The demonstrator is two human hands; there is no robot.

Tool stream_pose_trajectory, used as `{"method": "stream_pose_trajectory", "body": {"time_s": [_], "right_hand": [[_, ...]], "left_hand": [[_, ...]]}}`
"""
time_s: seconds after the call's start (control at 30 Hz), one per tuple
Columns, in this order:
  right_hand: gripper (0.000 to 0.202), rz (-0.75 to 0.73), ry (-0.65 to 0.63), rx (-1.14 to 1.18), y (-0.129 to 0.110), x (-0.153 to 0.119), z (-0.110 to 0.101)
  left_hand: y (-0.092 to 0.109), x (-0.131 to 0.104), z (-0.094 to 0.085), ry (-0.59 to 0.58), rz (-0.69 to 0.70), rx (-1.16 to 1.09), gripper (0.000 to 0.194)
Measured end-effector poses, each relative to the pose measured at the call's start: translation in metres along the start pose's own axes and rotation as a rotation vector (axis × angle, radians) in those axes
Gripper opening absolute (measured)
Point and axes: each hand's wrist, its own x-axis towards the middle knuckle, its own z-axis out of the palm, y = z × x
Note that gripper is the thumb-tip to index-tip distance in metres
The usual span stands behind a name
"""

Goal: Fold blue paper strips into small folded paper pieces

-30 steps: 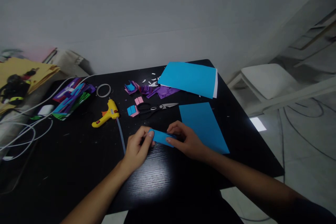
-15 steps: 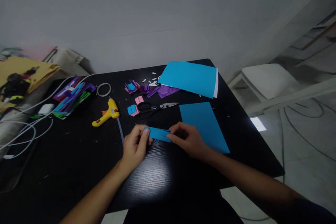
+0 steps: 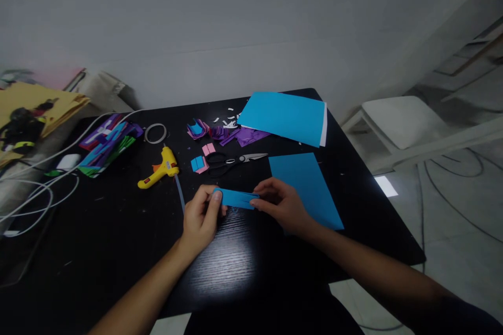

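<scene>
A folded blue paper strip (image 3: pixel 236 199) is held above the black table between both hands. My left hand (image 3: pixel 201 216) pinches its left end, thumb on top. At the other end, my right hand (image 3: pixel 283 206) grips the strip's edge between thumb and fingers. Under and beside my right hand lies a blue paper sheet (image 3: pixel 304 183). Beyond the hands rest black-handled scissors (image 3: pixel 251 157), small blue and pink folded pieces (image 3: pixel 198 164), and a yellow glue gun (image 3: pixel 164 168) with a glue stick in it.
On the black table (image 3: pixel 118 251), a blue sheet stack (image 3: pixel 283 115) partly covers purple paper pieces (image 3: pixel 251 136) and white scraps. A tape ring (image 3: pixel 155 134), coloured paper strips (image 3: pixel 108 146) and white cables (image 3: pixel 47 188) are to the left. A white stool (image 3: pixel 404 120) stands right.
The strip and my left hand have shifted very slightly left. The right end of the strip is tilted a little differently, and my right fingers have moved slightly on it.
</scene>
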Motion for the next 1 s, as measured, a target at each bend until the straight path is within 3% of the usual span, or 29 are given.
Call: {"method": "stream_pose_trajectory", "body": {"time_s": [0.33, 0.67, 1.0], "right_hand": [[0.035, -0.003, -0.020, 0.007, 0.002, 0.001, 0.000], [0.020, -0.060, -0.036, -0.315, 0.009, 0.003, 0.000], [0.024, -0.045, -0.033, -0.123, 0.006, 0.004, -0.002]], "left_hand": [[0.001, 0.000, 0.000, -0.007, -0.013, 0.003, 0.027], [0.002, 0.003, -0.002, -0.048, 0.032, 0.117, 0.016], [0.001, 0.005, -0.003, -0.001, 0.001, 0.083, 0.020]]}}
